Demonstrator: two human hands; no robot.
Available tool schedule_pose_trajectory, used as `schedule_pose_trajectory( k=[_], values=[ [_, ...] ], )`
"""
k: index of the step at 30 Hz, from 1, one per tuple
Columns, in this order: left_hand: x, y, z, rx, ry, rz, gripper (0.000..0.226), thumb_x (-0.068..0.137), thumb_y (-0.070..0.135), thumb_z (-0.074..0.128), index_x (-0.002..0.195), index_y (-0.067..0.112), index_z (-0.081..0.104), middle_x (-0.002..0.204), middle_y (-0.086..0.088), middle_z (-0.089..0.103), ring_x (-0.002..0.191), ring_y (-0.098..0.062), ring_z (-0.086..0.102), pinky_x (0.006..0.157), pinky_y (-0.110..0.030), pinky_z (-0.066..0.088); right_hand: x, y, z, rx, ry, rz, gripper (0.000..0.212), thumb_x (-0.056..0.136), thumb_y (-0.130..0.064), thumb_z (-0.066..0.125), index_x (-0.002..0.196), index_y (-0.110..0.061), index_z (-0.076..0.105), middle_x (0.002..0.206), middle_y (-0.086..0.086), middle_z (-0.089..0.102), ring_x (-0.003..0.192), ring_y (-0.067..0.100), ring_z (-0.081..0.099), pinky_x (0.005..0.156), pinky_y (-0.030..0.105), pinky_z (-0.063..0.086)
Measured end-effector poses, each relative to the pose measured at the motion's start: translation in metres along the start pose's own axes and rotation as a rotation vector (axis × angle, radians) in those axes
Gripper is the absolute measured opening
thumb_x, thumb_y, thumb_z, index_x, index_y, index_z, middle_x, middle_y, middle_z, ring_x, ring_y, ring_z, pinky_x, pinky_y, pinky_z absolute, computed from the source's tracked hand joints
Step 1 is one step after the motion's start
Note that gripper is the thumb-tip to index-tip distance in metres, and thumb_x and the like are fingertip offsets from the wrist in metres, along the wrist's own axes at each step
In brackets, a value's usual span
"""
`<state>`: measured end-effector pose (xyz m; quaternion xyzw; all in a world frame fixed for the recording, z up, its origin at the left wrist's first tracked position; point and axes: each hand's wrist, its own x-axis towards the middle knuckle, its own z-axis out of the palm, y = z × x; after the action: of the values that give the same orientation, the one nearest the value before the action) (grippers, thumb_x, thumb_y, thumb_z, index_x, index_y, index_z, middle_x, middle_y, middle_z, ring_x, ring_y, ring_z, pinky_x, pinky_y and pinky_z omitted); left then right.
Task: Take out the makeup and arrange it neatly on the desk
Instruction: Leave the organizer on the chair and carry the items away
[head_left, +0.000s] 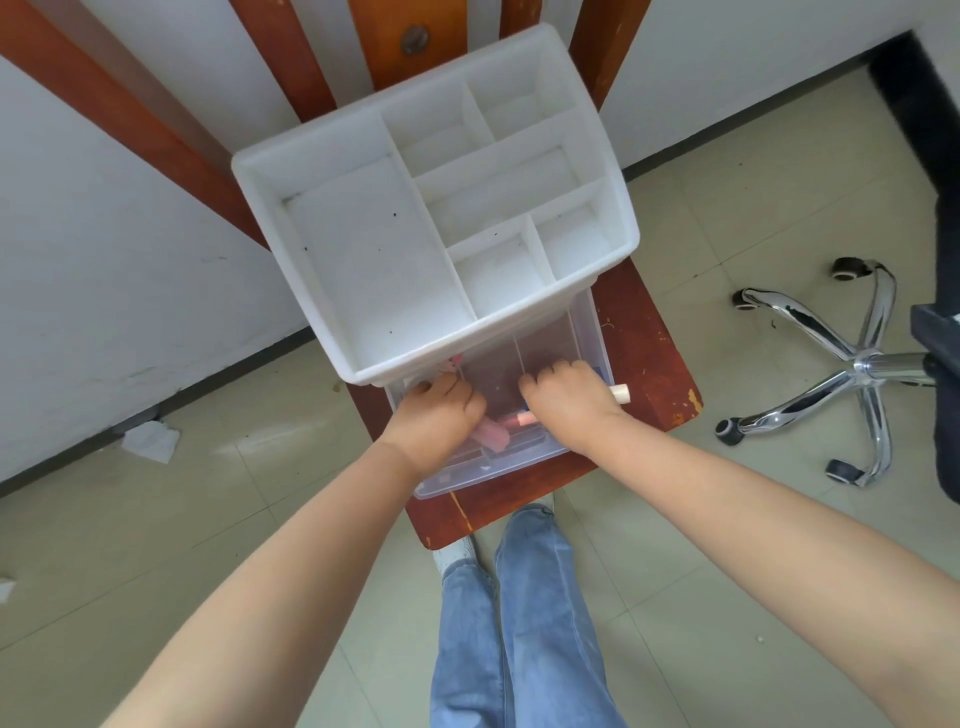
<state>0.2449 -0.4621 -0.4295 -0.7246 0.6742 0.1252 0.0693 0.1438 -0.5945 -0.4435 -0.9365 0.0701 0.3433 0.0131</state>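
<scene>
Organizer: a white plastic organizer (431, 208) is sitting at the centre of the frame on a red-brown wooden tabletop (644, 343); its open top is divided into one large compartment on the left and five smaller ones on the right.
Drawer: a clear plastic drawer (498, 467) is standing pulled out from under the organizer, toward the bottom of the frame, and thin dividers are splitting it into sections.
Makeup: pink items (493, 434) are lying inside the drawer between the two hands; a pink stick with a pale cap (522, 417) is lying just beside the right hand; what kind of makeup they are is too blurred to tell.
Left hand: the left hand (441, 410) is reaching into the left part of the drawer, fingers curled downward with the knuckles up; whether it is pinching anything I cannot tell.
Right hand: the right hand (569, 400) is curling around a cream-coloured tube (621, 393), whose end is sticking out to the right of the fist over the drawer's right edge.
Floor: a crumpled white paper (150, 441) is lying at left by the wall; a chrome chair base (852, 364) with castors is standing at right.
Person: legs in blue jeans (519, 623) are showing at the bottom centre.
</scene>
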Motion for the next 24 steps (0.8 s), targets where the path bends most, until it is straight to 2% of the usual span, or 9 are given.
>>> schedule_pose_trajectory(
  k=[3,6,8,10,12,14,17,20,24],
  values=[
    [-0.006,0.003,-0.002,-0.131,0.048,0.057,0.04,0.025,0.004,0.086,0.056,0.011,0.061,0.062,-0.006,0.067,0.072,-0.023,0.07,0.036,-0.02,0.044,0.003,0.0,0.0,0.017,0.021,0.032,0.031,0.083,0.002,0.045,0.114,-0.002,0.046,0.114,0.019,0.058,0.106,0.034,0.051,0.08,0.038,0.041],
    [-0.017,0.008,-0.004,-0.292,0.031,0.032,0.036,0.036,-0.007,0.08,0.067,-0.001,0.063,0.08,-0.02,0.069,0.068,-0.033,0.067,0.036,-0.026,0.048,0.002,0.003,-0.005,0.074,0.034,0.053,0.032,0.082,0.0,0.049,0.114,-0.002,0.047,0.115,0.018,0.058,0.106,0.034,0.053,0.079,0.038,0.043],
    [-0.025,0.009,-0.008,-0.514,0.022,-0.083,0.03,0.052,-0.015,0.068,0.08,-0.008,0.06,0.085,-0.026,0.063,0.075,-0.04,0.061,0.051,-0.035,0.048,-0.006,0.005,-0.011,0.222,0.055,0.102,0.029,0.081,-0.003,0.053,0.11,-0.005,0.051,0.111,0.015,0.059,0.101,0.034,0.057,0.076,0.037,0.044],
    [-0.036,0.01,-0.01,-0.725,0.086,-0.291,0.029,0.065,-0.014,0.054,0.093,-0.008,0.057,0.093,-0.023,0.058,0.086,-0.034,0.054,0.068,-0.029,0.038,-0.021,0.007,-0.015,0.427,0.094,0.181,0.027,0.077,-0.006,0.059,0.103,-0.009,0.053,0.103,0.013,0.06,0.094,0.034,0.059,0.07,0.035,0.043],
    [-0.051,0.018,-0.013,-0.923,0.198,-0.54,0.029,0.068,-0.015,0.048,0.092,-0.001,0.056,0.089,-0.015,0.057,0.081,-0.023,0.05,0.064,-0.019,0.029,-0.045,0.006,-0.011,0.654,0.13,0.289,0.022,0.072,-0.009,0.064,0.09,-0.012,0.051,0.085,0.008,0.058,0.078,0.031,0.056,0.06,0.031,0.037],
    [-0.065,0.029,-0.022,-1.136,0.27,-0.793,0.031,0.071,-0.014,0.044,0.08,0.014,0.049,0.08,-0.001,0.058,0.07,-0.012,0.053,0.055,-0.015,0.033,-0.071,-0.005,0.0,1.045,0.122,0.45,0.025,0.068,-0.007,0.068,0.082,-0.015,0.049,0.07,-0.001,0.053,0.064,0.021,0.052,0.053,0.028,0.037],
    [-0.08,0.044,-0.027,-1.356,0.254,-1.042,0.039,0.073,-0.012,0.041,0.072,0.027,0.04,0.071,0.01,0.063,0.067,-0.007,0.059,0.049,-0.008,0.04,-0.098,-0.042,0.024,1.741,0.048,0.611,0.025,0.07,0.008,0.067,0.08,-0.011,0.056,0.081,0.005,0.06,0.073,0.02,0.058,0.067,0.03,0.049],
    [-0.091,0.053,-0.031,-1.472,0.24,-1.102,0.036,0.074,-0.014,0.046,0.075,0.02,0.037,0.055,0.015,0.067,0.063,-0.005,0.064,0.044,-0.009,0.04,-0.094,-0.064,0.036,1.939,0.094,0.687,0.029,0.073,0.013,0.061,0.095,-0.005,0.057,0.085,0.006,0.058,0.075,0.019,0.058,0.075,0.033,0.051],
    [-0.107,0.056,-0.037,-1.511,0.3,-1.189,0.03,0.074,-0.013,0.036,0.075,0.017,0.034,0.087,-0.015,0.069,0.064,-0.008,0.07,0.037,-0.005,0.032,-0.075,-0.064,0.026,2.01,0.243,0.705,0.027,0.073,0.011,0.063,0.079,-0.013,0.054,0.073,0.003,0.057,0.068,0.017,0.057,0.071,0.033,0.051]
  ],
)
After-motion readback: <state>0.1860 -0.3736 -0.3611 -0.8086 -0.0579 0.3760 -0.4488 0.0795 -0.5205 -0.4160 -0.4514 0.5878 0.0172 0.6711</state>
